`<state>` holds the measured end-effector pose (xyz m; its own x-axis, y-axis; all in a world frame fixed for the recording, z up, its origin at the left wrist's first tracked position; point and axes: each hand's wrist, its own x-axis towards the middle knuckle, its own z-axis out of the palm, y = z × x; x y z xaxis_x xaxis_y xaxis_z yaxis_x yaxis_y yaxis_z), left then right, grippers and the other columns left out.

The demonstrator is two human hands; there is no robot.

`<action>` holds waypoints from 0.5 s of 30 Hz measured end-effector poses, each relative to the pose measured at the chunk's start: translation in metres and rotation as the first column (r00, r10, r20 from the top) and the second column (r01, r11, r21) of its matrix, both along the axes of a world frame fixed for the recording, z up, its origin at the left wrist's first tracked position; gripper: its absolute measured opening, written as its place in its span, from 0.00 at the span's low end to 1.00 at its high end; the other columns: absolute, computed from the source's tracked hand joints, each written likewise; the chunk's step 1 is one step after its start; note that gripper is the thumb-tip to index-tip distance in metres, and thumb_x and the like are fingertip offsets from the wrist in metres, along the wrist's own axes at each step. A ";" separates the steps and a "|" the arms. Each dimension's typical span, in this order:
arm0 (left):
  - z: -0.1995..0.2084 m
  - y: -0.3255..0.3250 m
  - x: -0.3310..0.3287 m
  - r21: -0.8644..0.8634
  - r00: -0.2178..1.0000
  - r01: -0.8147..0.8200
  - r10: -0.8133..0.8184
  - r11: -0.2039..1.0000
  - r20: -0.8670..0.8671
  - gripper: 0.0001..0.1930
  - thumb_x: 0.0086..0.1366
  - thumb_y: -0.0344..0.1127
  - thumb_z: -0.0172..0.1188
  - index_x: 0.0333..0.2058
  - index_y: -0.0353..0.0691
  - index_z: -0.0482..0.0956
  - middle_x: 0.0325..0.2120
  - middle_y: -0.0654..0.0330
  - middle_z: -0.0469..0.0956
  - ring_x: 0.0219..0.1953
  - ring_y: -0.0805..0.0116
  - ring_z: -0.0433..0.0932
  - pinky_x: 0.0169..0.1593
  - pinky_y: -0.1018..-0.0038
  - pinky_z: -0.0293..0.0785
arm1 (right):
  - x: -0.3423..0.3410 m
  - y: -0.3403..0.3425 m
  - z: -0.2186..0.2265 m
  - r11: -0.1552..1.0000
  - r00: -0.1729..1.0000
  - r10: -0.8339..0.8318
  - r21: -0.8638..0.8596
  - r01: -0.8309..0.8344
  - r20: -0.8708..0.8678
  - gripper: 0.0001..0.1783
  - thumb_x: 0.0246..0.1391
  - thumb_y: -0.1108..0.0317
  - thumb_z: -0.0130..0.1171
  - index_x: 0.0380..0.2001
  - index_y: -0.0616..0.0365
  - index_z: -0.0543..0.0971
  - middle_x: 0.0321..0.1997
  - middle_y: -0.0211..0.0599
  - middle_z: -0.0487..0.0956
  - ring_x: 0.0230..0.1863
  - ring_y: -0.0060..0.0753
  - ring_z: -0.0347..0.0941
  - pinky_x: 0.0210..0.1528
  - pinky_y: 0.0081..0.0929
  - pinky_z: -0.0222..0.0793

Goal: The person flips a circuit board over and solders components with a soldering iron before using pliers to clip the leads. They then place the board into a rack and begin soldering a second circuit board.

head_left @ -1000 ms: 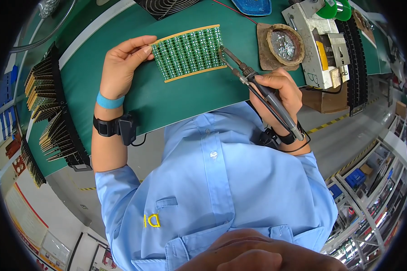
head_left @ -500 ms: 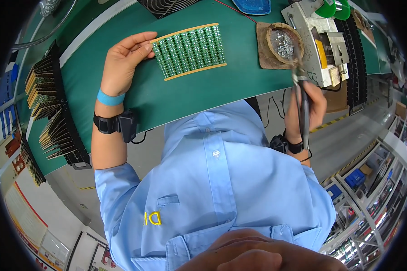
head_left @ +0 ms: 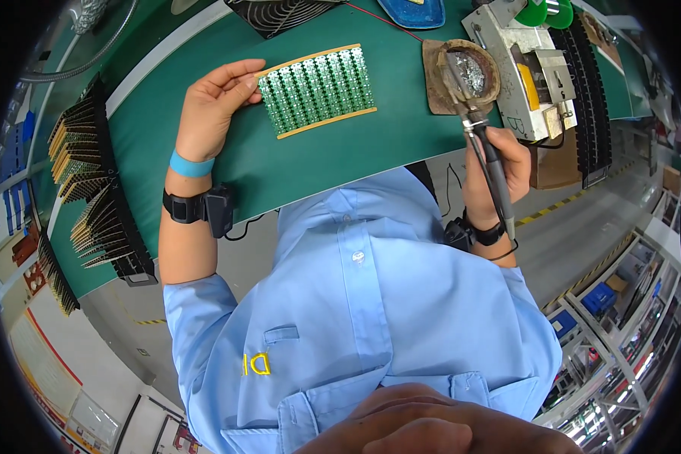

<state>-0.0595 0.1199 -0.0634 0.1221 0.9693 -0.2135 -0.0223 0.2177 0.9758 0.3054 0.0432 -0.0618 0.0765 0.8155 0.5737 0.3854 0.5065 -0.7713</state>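
Note:
Pinched at its upper left corner by my left hand (head_left: 210, 110) is a green circuit board panel (head_left: 318, 92), with rows of small boards between two tan edge strips. It is held over the green bench. My right hand (head_left: 514, 165) is closed round the dark handle of a soldering iron (head_left: 494, 168). The iron's metal front end reaches over a round brown dish (head_left: 493, 79) with silvery solder scraps in it. Whether the tip touches the scraps or the rim I cannot tell. The dish stands on a brown pad (head_left: 436, 94).
A metal solder-feeding box (head_left: 511, 53) with green spools stands right of the dish. Behind are a blue tray (head_left: 412, 13) and a black fan (head_left: 284, 13). Black racks (head_left: 113, 197) holding several board panels line the left; another black rack (head_left: 592, 113) is at right.
My right hand has moved the soldering iron leftward, bringing its front end across the dish. My left hand still holds the panel, almost in place; the whole view has shifted slightly.

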 end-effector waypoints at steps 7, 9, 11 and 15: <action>0.000 0.000 0.003 0.026 0.999 -0.001 0.002 1.000 -0.035 0.15 0.68 0.27 0.59 0.52 0.30 0.79 0.40 0.58 0.83 0.36 0.78 0.78 0.46 0.82 0.78 | -0.016 0.011 0.000 0.980 0.981 0.195 -0.023 -0.195 -0.008 0.16 0.48 0.86 0.65 0.41 0.64 0.76 0.32 0.40 0.78 0.30 0.23 0.72 0.33 0.18 0.67; 0.000 -0.001 0.003 0.035 0.999 0.001 0.000 0.999 -0.043 0.14 0.68 0.27 0.59 0.52 0.30 0.79 0.40 0.58 0.83 0.37 0.78 0.78 0.46 0.82 0.78 | -0.018 0.011 0.000 0.973 0.975 0.223 -0.051 -0.223 -0.004 0.15 0.48 0.85 0.66 0.40 0.65 0.76 0.30 0.39 0.78 0.28 0.22 0.71 0.31 0.17 0.66; -0.001 -0.001 0.003 0.039 0.999 0.002 0.000 0.999 -0.046 0.14 0.68 0.27 0.59 0.51 0.30 0.79 0.40 0.58 0.83 0.37 0.78 0.78 0.46 0.82 0.78 | -0.020 0.013 -0.001 0.972 0.972 0.230 -0.050 -0.228 0.043 0.15 0.47 0.84 0.67 0.38 0.65 0.76 0.27 0.38 0.77 0.26 0.21 0.70 0.29 0.18 0.64; -0.002 -0.001 0.002 0.041 0.999 0.003 -0.001 0.999 -0.042 0.14 0.68 0.26 0.59 0.51 0.30 0.79 0.39 0.58 0.83 0.37 0.78 0.79 0.46 0.81 0.78 | -0.024 0.015 -0.001 0.971 0.968 0.238 -0.044 -0.235 0.075 0.14 0.46 0.83 0.68 0.37 0.65 0.77 0.25 0.36 0.76 0.24 0.21 0.69 0.27 0.18 0.63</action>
